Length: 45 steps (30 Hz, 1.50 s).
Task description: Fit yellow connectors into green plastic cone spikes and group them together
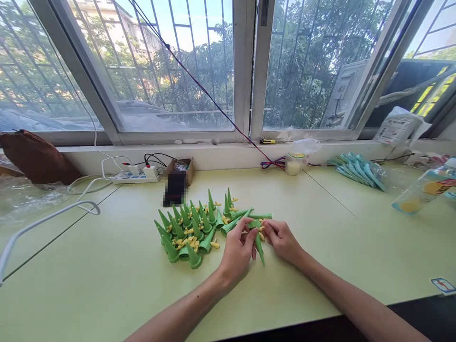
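Note:
My left hand is closed around a green plastic cone, whose narrow tip points down toward me. At the cone's wide end, the thumb and fingertips of my right hand pinch a small yellow plastic piece. The fingers partly cover where the piece and the cone meet, so I cannot tell whether they are joined. Left of my hands stand several green cones, with small yellow pieces scattered among them. A few more cones lie on their sides just beyond my left hand.
The pale green table runs up to a window ledge. Behind the cones are a power strip and a small cardboard box. A white cable arches at left. Farther right sit a jar, bagged teal items and a bottle.

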Tool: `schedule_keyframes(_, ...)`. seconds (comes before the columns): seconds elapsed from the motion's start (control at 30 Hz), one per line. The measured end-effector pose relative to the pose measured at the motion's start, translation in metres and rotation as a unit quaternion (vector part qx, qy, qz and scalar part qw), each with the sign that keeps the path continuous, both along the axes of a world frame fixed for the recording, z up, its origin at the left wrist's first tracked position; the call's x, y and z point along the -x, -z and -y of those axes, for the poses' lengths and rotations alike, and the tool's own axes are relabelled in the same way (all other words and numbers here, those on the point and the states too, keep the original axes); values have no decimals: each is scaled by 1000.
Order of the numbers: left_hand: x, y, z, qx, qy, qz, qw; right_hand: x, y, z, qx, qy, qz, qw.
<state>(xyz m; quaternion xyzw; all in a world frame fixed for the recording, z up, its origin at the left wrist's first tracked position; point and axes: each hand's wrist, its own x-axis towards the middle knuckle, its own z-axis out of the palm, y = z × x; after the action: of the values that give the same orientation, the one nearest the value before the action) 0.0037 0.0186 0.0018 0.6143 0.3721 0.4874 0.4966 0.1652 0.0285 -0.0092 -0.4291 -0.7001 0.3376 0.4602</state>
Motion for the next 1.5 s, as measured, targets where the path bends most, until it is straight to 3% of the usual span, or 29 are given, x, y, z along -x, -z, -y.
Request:
schedule_keyframes(0.27,1,-3,1,-59,2,-63,996,3,1,-1,15,13,-14,1000)
schedule_keyframes(0.4,-1,-4,-1,-23,-8,-18,1000,4,3,-2,26,23,-38,999)
schedule_keyframes(0.53,0,-3,-6,29,18,37,999,3,0,-1,-11,32,2,999)
schedule_keyframes(0.7,0,-3,-5,44,28,37,998,1,-2,1,-24,27,31,999)
schedule_keyframes(0.87,2,-3,-1,-52,-5,-60,997,2,1,1,8,10,-10,1000)
schedule_keyframes(1.0,7,-4,-1,-206,-20,-146,967,2,2,1,34,-7,-29,999)
schedule_keyframes(1.1,9,-4,-2,-251,-11,-170,953,2,2,1,55,-19,-40,998)
schedule_keyframes(1.2,7,-3,-2,-195,-16,-141,970,4,2,0,43,-6,-40,998)
schedule_keyframes(1.3,3,-1,-5,-63,3,-61,996,4,2,-2,15,19,-19,1000)
schedule_keyframes(1.5,4,0,-15,73,37,67,994,-1,1,-3,-76,39,82,993)
